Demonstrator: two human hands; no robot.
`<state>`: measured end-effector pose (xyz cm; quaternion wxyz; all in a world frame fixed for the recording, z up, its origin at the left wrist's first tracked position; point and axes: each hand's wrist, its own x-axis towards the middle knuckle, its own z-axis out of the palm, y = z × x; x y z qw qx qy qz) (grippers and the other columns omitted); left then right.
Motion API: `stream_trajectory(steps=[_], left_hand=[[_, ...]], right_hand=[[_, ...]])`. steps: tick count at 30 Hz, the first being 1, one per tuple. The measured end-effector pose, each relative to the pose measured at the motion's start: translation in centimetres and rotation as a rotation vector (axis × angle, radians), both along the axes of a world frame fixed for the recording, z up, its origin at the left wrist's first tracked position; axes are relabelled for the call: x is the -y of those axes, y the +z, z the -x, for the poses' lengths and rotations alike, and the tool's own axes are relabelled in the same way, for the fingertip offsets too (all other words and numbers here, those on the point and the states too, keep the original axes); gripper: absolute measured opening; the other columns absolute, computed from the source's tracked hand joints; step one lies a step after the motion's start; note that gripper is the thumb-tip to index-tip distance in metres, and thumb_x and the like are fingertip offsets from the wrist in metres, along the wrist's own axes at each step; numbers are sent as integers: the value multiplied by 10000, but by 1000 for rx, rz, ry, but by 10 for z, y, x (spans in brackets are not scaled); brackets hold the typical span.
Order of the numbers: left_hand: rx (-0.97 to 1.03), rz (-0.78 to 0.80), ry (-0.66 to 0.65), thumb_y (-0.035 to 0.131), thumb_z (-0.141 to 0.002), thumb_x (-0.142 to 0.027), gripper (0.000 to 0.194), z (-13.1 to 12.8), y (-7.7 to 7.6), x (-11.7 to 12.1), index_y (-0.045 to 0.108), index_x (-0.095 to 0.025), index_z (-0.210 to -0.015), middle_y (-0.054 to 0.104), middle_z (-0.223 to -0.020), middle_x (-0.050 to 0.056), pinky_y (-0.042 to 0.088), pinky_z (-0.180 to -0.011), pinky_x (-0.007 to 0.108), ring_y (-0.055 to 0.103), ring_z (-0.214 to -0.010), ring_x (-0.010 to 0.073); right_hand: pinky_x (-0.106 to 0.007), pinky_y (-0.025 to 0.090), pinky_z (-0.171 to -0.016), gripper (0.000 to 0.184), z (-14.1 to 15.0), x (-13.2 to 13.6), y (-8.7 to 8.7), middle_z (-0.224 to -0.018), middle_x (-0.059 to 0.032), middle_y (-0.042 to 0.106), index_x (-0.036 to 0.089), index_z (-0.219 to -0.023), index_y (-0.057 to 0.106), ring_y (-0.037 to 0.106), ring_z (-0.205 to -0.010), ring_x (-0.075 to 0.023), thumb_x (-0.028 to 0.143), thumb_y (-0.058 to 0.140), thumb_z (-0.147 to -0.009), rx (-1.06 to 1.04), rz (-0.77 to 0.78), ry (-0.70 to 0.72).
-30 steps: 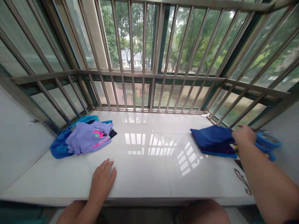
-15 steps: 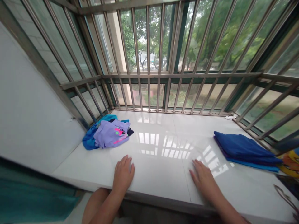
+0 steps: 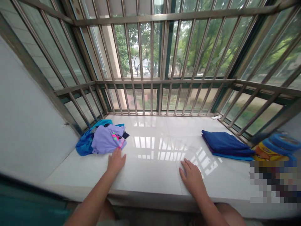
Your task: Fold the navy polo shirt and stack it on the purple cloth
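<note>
A crumpled pile of clothes lies at the left of the white ledge [image 3: 150, 175]. On top is a lilac shirt [image 3: 102, 139] with a pink and green print, over a blue garment [image 3: 84, 142] and some darker cloth. My left hand [image 3: 115, 162] reaches the near edge of the lilac shirt, thumb apart; its fingertips meet the cloth, though I cannot make out a grip. Resting on the ledge, my right hand [image 3: 191, 173] has its fingers spread and holds nothing. Farther right is a stack of folded dark blue clothes [image 3: 225, 142].
Metal window bars [image 3: 160, 81] close off the back and both sides. A blue and yellow container [image 3: 275, 147] stands at the right, beside a pixelated patch. A small white scrap [image 3: 216, 117] lies in the far right corner. The wall [image 3: 30, 125] bounds the left.
My left hand has moved forward to the lilac shirt's near edge. My right hand still lies on the ledge. The view has turned to the right, showing more of the container.
</note>
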<state>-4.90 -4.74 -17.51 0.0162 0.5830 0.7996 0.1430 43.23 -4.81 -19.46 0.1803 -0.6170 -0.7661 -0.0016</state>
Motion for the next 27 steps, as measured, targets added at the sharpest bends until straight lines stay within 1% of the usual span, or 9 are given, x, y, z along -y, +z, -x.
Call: stream_trajectory(steps=[5,8,10,14,19,22,24,25,27], left_hand=[[54,-97,-399,596,-980,-353,547,-117,-20,64,633,-126,-1476,585,-1587,253,390,-1256,636,527,-1498,406],[234,-85,-655,679,-953,-344,481,-171,-13,115,671,-237,-1422,668,-1498,188,457,-1228,587,608,-1403,368],[396,-44,-752,633,-1004,-332,391,-185,-4,142,679,-306,-1392,738,-1377,134,549,-1141,482,687,-1273,302],[493,-119,-582,488,-1086,-358,347,-169,1,164,673,-314,-1376,759,-1287,130,589,-1080,437,719,-1203,276],[320,-305,-211,632,-974,-446,556,-126,-10,140,603,-164,-1452,654,-1457,229,488,-1182,636,602,-1388,406],[370,-176,-266,709,-885,-413,426,-116,-4,123,713,-185,-1245,722,-1346,206,494,-1172,618,638,-1326,408],[483,-114,-344,684,-889,-352,347,-117,12,120,724,-201,-1199,742,-1307,183,508,-1165,575,665,-1290,375],[545,-97,-398,671,-890,-322,350,-119,23,123,715,-202,-1216,740,-1312,175,516,-1157,552,674,-1277,358],[642,-68,-538,653,-881,-255,352,-127,52,134,693,-211,-1228,736,-1324,152,532,-1133,496,682,-1257,325]], right_hand=[[-588,447,-1196,483,-3,-2,2,-1524,-186,656,167,-1381,727,612,-1408,-359,392,464,-1044,-19,0,8],[-564,466,-1191,441,8,7,11,-1443,-177,711,172,-1326,750,630,-1376,-351,367,460,-1057,-88,-11,110],[-520,483,-1187,428,27,23,18,-1441,-159,712,185,-1374,722,635,-1366,-323,363,477,-1071,-159,-1,244],[-481,511,-1128,494,81,68,29,-1451,-145,690,211,-1496,627,647,-1304,-316,356,643,-1024,-163,64,334],[-410,517,-948,150,123,107,43,-1114,-85,755,240,-1146,748,692,-1061,-296,277,677,-1020,-46,182,236],[-401,512,-934,96,127,114,55,-1046,-66,751,240,-1037,729,701,-1011,-286,328,692,-1026,-64,241,298],[-400,527,-917,86,126,114,63,-1039,-66,743,238,-1032,704,701,-994,-283,319,712,-1004,-121,242,303],[-407,537,-930,128,124,111,67,-1090,-78,740,237,-1086,693,698,-1032,-289,283,732,-974,-169,215,298],[-463,531,-1037,457,120,105,76,-1316,-131,700,232,-1318,633,657,-1225,-325,192,757,-880,-286,135,328]])
